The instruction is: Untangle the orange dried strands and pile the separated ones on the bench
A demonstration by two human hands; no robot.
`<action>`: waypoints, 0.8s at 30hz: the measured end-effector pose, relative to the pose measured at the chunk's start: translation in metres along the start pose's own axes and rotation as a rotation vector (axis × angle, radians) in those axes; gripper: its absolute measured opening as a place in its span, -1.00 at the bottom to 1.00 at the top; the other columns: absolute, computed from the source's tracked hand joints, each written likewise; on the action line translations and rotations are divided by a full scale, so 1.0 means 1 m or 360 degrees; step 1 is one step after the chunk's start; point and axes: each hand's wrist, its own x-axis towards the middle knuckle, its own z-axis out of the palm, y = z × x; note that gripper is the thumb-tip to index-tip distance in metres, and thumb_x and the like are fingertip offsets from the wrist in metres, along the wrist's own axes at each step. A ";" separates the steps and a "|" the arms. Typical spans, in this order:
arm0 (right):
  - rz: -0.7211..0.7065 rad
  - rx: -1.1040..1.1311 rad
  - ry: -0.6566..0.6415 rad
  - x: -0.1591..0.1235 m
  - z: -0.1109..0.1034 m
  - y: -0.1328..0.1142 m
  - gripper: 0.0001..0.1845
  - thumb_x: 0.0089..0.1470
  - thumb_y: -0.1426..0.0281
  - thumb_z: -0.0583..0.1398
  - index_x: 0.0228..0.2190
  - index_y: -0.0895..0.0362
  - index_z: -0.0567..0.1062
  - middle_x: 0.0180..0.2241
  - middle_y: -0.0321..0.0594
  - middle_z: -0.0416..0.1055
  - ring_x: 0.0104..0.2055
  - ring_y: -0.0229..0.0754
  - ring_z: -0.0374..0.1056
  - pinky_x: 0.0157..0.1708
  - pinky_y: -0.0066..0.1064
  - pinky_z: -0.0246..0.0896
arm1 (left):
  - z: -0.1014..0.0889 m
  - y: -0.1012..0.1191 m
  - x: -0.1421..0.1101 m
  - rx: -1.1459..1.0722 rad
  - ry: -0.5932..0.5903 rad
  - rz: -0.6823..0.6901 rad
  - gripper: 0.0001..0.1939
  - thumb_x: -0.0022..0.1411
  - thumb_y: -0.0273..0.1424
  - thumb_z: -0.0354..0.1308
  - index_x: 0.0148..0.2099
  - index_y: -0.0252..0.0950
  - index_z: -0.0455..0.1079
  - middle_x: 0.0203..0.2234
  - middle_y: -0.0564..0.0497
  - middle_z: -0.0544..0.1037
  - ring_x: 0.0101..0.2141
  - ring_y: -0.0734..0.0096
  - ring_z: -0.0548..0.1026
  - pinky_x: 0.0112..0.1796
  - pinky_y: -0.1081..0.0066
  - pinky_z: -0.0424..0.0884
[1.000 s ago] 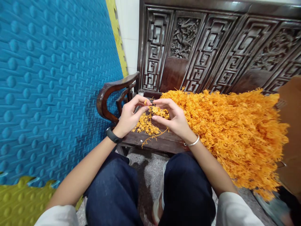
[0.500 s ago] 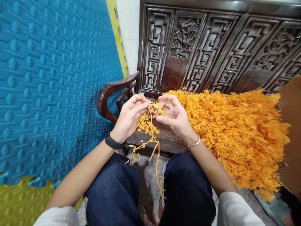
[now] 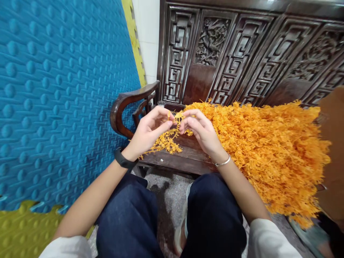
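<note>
A small yellow-orange artificial plant sprig (image 3: 178, 116) is held between my two hands over the wooden bench seat. My left hand (image 3: 150, 130) pinches its left side between thumb and fingers. My right hand (image 3: 202, 130) has its fingers curled and closed on the sprig's right side; the exact fingertip contact is partly hidden. Just below the hands, a few loose orange sprigs (image 3: 170, 146) lie on the seat, and a thin stem reaches out to the left under my left wrist.
A large heap of orange artificial foliage (image 3: 271, 154) covers the bench to the right, next to brown cardboard (image 3: 333, 150). The dark carved backrest (image 3: 201, 84) rises behind. At left are the curved armrest (image 3: 118, 111) and blue foam matting (image 3: 59, 107).
The long branching stem that dangled below my hands no longer hangs over my knees. My right hand has closed its fingers more, and both hands are nearer together around a small sprig.
</note>
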 end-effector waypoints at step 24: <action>-0.0220 -0.0305 0.0130 0.000 -0.002 0.007 -0.84 0.03 0.28 0.26 -0.41 0.11 0.43 -0.41 -0.30 0.40 -0.37 -0.30 0.34 -0.27 -0.38 0.30 | 0.004 -0.005 0.002 0.0313 -0.0378 -0.0177 -0.80 0.29 -0.27 0.01 -0.28 -0.29 0.31 -0.53 0.09 0.34 -0.50 0.52 0.32 -0.44 0.47 0.25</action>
